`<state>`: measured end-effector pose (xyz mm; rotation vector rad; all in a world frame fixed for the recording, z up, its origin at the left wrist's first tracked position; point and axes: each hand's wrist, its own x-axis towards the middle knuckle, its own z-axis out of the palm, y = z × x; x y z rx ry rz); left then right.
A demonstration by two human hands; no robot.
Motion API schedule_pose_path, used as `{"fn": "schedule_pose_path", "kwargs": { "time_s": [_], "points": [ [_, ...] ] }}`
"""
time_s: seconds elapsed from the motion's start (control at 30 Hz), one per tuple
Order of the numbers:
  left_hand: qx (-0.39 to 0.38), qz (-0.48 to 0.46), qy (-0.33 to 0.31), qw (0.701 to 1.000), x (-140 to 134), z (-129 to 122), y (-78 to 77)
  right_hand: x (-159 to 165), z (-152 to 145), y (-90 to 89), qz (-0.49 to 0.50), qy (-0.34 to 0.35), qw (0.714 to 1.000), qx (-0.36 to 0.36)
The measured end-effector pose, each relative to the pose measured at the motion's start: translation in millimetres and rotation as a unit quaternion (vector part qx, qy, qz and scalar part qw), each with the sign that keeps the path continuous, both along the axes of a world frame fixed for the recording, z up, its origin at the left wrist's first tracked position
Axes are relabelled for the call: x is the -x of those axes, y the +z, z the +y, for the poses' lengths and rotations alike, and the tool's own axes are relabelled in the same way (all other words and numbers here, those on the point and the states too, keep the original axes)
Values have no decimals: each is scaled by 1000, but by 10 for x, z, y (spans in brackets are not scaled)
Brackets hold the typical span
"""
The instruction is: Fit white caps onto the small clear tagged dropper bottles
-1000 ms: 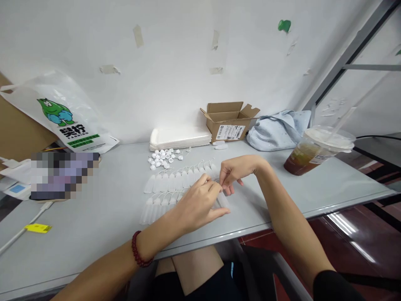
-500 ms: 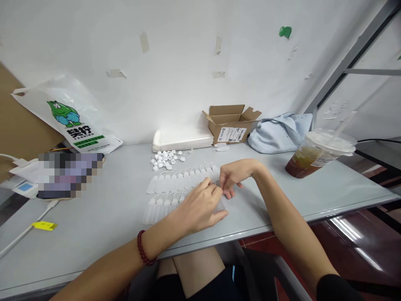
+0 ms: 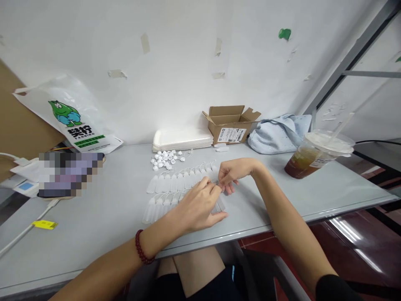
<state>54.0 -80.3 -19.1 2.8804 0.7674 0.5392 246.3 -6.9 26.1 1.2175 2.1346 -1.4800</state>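
Observation:
Two rows of small translucent plastic bottles with white tops and string loops lie on the grey table. The back row (image 3: 175, 182) shows nearly whole, while the front row (image 3: 159, 211) runs under my left hand (image 3: 200, 205). That hand is bent over the row's right end, fingers curled and thumb pointing right, with bottle bodies (image 3: 221, 204) showing between. My right hand (image 3: 230, 173) meets it there, wrist bent and fingertips pinched together. What the fingertips grip is hidden. Behind the rows sits a pile of loose white caps (image 3: 166, 158), some with strings nearby.
A stack of white sheets or envelopes (image 3: 183, 139), an open cardboard box (image 3: 230, 129) and a light blue cloth bag (image 3: 277, 133) line the wall. On the right stands a drink cup (image 3: 316, 156) with a straw. At left are a phone (image 3: 72, 175), a cable (image 3: 28, 230) and a plastic bag (image 3: 69, 119).
My right hand has shifted very slightly left, toward my left fingertips. Both hands stay at the right end of the front row, and the bottles keep their places.

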Motion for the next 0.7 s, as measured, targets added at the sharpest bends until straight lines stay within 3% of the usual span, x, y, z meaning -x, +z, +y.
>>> {"fn": "schedule_pose_path", "kwargs": {
  "time_s": [0.1, 0.17, 0.27, 0.33, 0.4, 0.53, 0.7],
  "points": [
    [35, -48, 25, 998, 67, 74, 49, -30, 31, -1, 53, -72, 992, -92],
    [49, -81, 68, 993, 150, 188, 93, -51, 95, -38, 80, -156, 963, -202],
    [50, -102, 158, 981, 309, 486, 137, -107, 254, -178, 18, -271, 868, -415],
    [35, -82, 195, 977, 404, 751, 132, -168, 367, -304, -58, -283, 806, -516],
    [14, -46, 199, 979, 460, 1028, 100, -242, 457, -421, -101, -270, 787, -545],
    [5, 14, 193, 981, 439, 1458, 19, -351, 547, -565, -134, -259, 788, -542],
    [22, 42, 148, 988, 329, 1645, -52, -342, 557, -608, -147, -248, 797, -531]
  ]
}}
